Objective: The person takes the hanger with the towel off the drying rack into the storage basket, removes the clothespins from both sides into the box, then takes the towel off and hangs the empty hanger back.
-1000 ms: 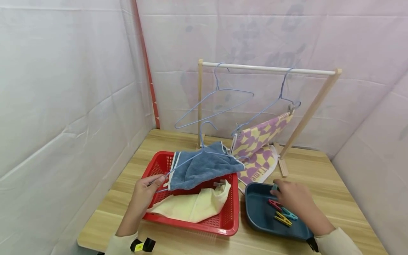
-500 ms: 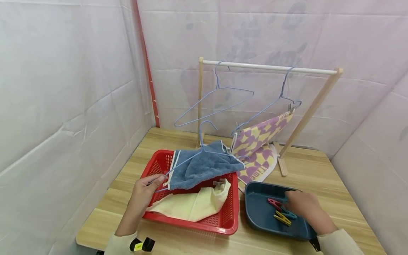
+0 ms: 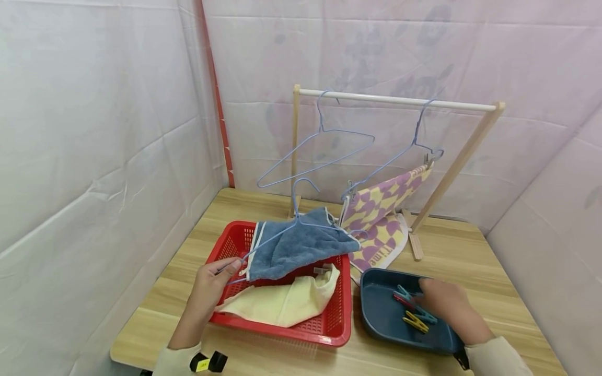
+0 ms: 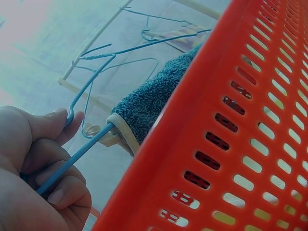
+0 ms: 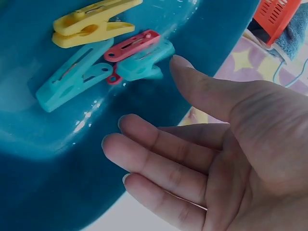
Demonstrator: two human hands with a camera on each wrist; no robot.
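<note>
My left hand (image 3: 211,284) grips one end of a blue wire hanger (image 4: 91,143) at the red basket's left side. A blue towel (image 3: 301,245) with white edging is draped over the hanger's lower bar, above the basket (image 3: 345,313). Over the dark blue tray (image 3: 376,303), my right hand (image 5: 192,149) has its fingers extended and its palm bare. Close to the thumb, a slightly blurred teal clothespin (image 5: 147,60) overlaps a red clothespin (image 5: 132,45). Another teal clothespin (image 5: 67,79) and a yellow clothespin (image 3: 415,322) lie beside them in the tray.
A pale yellow cloth (image 3: 282,305) lies in the basket. Behind stands a wooden rack with a white rod (image 3: 395,99). From it hang a bare hanger (image 3: 291,180) and another carrying a purple-and-yellow towel (image 3: 390,193), whose lower part reaches the table beside the tray.
The right hand moved from the tray's far rim in over the tray and let go of a teal clothespin, which now shows by the red one. The left hand stays on the hanger.
</note>
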